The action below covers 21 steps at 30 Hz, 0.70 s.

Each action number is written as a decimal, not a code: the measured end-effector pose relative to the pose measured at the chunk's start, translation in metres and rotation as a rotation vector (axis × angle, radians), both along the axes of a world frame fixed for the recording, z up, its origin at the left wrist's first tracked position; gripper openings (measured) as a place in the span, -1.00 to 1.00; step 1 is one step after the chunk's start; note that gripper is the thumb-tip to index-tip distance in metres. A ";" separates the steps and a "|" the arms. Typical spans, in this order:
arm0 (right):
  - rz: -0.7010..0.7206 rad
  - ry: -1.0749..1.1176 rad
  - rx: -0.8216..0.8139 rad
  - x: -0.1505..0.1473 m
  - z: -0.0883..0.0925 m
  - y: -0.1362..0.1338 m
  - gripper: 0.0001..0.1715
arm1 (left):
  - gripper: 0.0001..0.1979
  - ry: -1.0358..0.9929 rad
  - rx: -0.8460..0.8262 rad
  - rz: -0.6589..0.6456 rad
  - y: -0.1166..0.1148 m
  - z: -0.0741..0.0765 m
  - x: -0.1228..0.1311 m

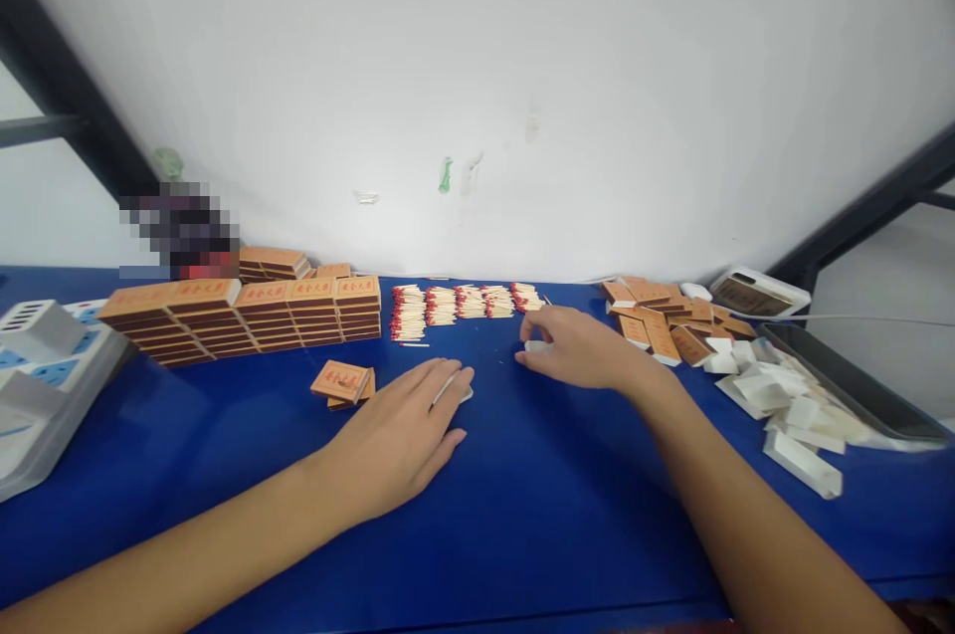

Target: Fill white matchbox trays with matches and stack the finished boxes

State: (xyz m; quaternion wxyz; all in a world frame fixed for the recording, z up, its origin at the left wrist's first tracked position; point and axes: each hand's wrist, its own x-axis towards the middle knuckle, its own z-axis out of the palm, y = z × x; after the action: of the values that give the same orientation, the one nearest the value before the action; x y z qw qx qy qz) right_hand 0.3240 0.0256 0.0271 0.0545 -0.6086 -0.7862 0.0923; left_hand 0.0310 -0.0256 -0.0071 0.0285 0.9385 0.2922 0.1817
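My left hand (407, 430) lies over a small white matchbox tray (467, 394), fingers stretched out and thumb apart; the fingers hide most of the tray. Just left of it are two orange matchboxes (341, 382), one partly on top of the other. My right hand (574, 345) has its thumb and fingers around another white matchbox tray (538, 347), low over the blue table. Beyond both hands, red-tipped matches (470, 302) lie in several bunches in a row. The bunch (526, 297) at the right end is closest to my right fingertips.
Stacked matchboxes (246, 316) form a wall at the left, beside a white rack (67, 365). At the right lie loose orange sleeves (657, 311), a heap of white trays (783, 405), a dark bin (858, 385) and a white-edged device (757, 293). A white wall (477, 67) bounds the blue table (514, 515).
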 end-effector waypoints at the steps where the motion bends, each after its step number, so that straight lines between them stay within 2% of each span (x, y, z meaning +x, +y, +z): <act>1: -0.017 -0.019 -0.016 0.004 0.000 0.000 -0.83 | -0.48 0.004 -0.031 0.007 0.000 0.000 0.002; 5: -0.211 -0.122 -0.056 0.032 0.008 0.006 -0.92 | -0.49 -0.039 -0.136 0.049 0.005 -0.001 0.009; 9: -0.330 -0.137 0.062 0.048 0.013 0.028 -0.81 | -0.46 -0.135 -0.242 0.030 0.008 -0.005 0.009; 13: -0.369 -0.113 0.069 0.037 0.000 0.050 -0.73 | -0.37 -0.151 -0.326 0.089 0.003 -0.007 -0.002; 16: -0.378 -0.118 0.039 0.032 -0.011 0.056 -0.72 | -0.39 -0.141 -0.371 0.149 0.000 -0.005 -0.009; 18: -0.379 -0.125 0.041 0.033 -0.012 0.054 -0.67 | -0.43 -0.152 -0.383 0.151 -0.001 -0.005 -0.010; 21: -0.386 -0.124 0.106 0.031 -0.003 0.042 -0.66 | -0.48 -0.191 -0.378 0.152 -0.002 -0.007 -0.009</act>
State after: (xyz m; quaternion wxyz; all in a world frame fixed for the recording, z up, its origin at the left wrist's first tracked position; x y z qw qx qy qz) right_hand 0.3553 0.0677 0.0242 0.0545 -0.7488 -0.6606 0.0012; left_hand 0.0221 -0.0275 -0.0140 0.2178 0.8703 0.3869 0.2133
